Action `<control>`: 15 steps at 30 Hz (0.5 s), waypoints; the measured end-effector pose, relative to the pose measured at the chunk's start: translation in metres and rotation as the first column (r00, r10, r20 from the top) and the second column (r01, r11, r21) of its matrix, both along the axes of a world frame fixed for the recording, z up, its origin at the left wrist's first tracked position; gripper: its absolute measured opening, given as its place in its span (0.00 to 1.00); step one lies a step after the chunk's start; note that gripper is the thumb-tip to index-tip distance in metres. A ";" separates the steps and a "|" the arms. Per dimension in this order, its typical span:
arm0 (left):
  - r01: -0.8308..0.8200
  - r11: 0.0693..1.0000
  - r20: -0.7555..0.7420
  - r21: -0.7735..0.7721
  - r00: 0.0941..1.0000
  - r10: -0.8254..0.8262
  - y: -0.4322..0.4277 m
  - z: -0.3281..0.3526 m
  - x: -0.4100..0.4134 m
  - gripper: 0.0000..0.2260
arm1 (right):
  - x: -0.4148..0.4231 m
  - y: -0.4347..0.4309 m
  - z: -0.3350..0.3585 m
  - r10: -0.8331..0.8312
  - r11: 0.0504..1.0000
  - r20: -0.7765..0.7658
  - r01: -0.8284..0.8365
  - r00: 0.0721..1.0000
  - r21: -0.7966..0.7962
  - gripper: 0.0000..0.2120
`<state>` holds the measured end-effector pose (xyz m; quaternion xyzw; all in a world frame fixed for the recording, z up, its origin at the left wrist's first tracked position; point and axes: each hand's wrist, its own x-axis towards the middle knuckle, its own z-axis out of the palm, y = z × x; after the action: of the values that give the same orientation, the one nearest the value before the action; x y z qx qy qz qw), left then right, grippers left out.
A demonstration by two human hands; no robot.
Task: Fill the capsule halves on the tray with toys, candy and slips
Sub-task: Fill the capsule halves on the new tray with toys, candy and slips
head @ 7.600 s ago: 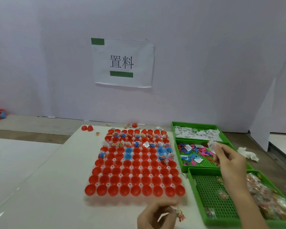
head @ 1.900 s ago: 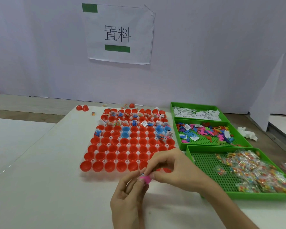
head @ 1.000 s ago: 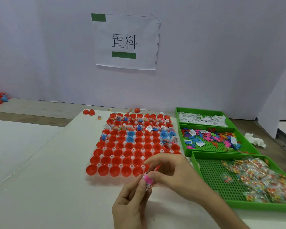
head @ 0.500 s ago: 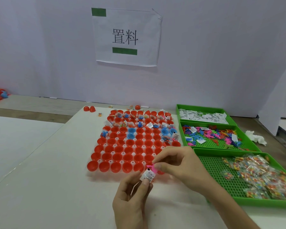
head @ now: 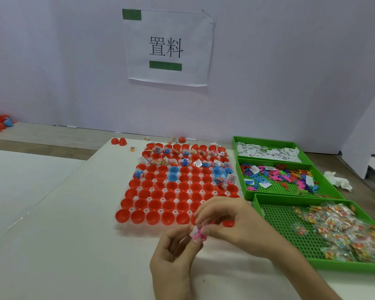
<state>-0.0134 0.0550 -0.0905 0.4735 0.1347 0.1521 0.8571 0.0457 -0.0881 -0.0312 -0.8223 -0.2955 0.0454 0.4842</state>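
over the worktop (head: pixel 74 234), just short of the near edge of the tray (head: pixel 161 199), the pink toy (head: pixel 200 236) and the white slip (head: pixel 194 231) now sit pressed together between the fingertips of both hands. half a second ago the slip lay apart, face up on the left fingertips. now the toy rests against it. the left hand (head: pixel 175 258) pinches the pair from below with curled fingers, and the right hand (head: pixel 236 226) pinches the toy from above. several seconds back the right hand was over at the toy bin (head: pixel 241 177), so the fetching seems done and the bundle looks ready to drop. whether a candy packet sits in the left palm cannot be told. the near rows of capsule halves (head: pixel 153 217) stand empty and only the far rows hold fillings, so most of the tray remains. by the tray's right edge also stand the slip bin (head: pixel 268 140) and the candy bin (head: pixel 279 224).
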 end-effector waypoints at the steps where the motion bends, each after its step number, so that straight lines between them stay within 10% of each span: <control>1: 0.005 1.000 0.004 0.002 1.000 -0.005 0.000 0.000 0.000 0.14 | -0.001 0.000 0.000 0.000 1.000 -0.037 0.000 0.999 0.006 0.07; 15: -0.002 0.996 0.014 -0.084 1.000 0.003 -0.001 0.010 -0.001 0.07 | -0.004 0.005 -0.002 -0.053 0.994 0.000 0.053 0.999 0.091 0.05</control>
<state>-0.0147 0.0543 -0.0801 0.4359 0.1355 0.1507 0.8769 0.0421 -0.0829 -0.0334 -0.8070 -0.2758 0.0180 0.5218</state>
